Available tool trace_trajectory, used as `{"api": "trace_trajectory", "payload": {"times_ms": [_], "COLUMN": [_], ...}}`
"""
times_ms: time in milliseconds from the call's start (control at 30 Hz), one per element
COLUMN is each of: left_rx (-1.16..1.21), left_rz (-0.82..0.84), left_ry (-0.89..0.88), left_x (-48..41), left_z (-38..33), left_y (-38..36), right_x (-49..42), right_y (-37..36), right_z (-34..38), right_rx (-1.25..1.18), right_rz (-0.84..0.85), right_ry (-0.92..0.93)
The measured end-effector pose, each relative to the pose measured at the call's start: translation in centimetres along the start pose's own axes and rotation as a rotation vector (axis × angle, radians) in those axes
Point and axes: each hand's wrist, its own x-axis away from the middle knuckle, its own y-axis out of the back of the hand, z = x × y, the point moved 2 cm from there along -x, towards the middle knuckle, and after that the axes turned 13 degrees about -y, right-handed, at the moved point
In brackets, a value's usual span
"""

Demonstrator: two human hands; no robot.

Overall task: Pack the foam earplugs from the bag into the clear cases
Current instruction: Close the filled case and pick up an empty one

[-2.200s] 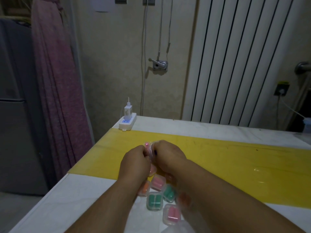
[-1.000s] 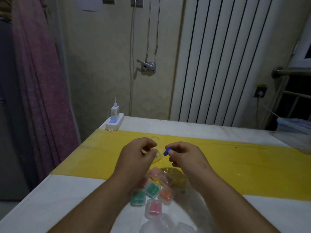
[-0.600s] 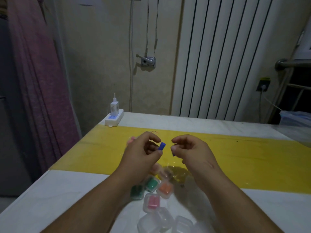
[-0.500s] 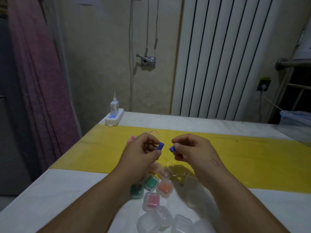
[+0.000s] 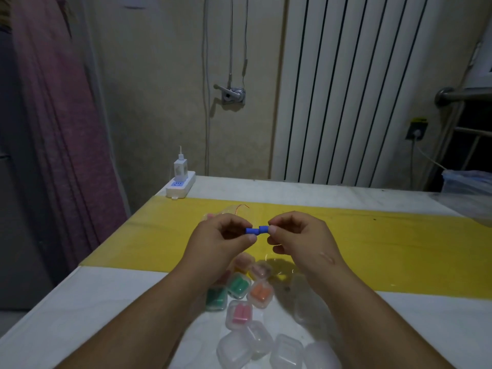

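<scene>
Earplugs [image 5: 253, 230] in left hand [image 5: 222, 242], right hand [image 5: 300, 239]

Dim room: beige wall [image 5: 159, 102], white ribbed radiator [image 5: 346, 89], purplish curtain [image 5: 66, 129], perhaps a fridge [image 5: 16, 195] far left.

Bare forearms [image 5: 149, 315]; short nails; small curved mark on back of right hand [image 5: 299, 243].
</scene>
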Motion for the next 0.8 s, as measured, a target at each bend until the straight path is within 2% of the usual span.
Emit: {"api": "trace_trajectory", "payload": {"times_ms": [167,300,667,800], "left_rx": [0.015,0.043,-0.021,-0.140], "left_rz": [0.003,0.010,0.084,0.082], "left_ry": [0.023,0.028,0.020,0.007], "left_x": [0.0,0.3,0.2,0.4], "left_z": [0.1,-0.3,0.2,-0.1], "left_y": [0.0,-0.4,-0.5,-0.6], "right_x": [0.0,0.2,-0.1,-0.6], "right_y": [0.1,-0.2,-0.7,0.4], "right_z": [0.1,-0.1,-0.7,-0.4], "right_rx": [-0.041,0.020,0.099,0.047], "right_rz": [-0.038,-0.031,0.064,0.011], "right_ry": [0.032,0.039,-0.040,-0.040]}}
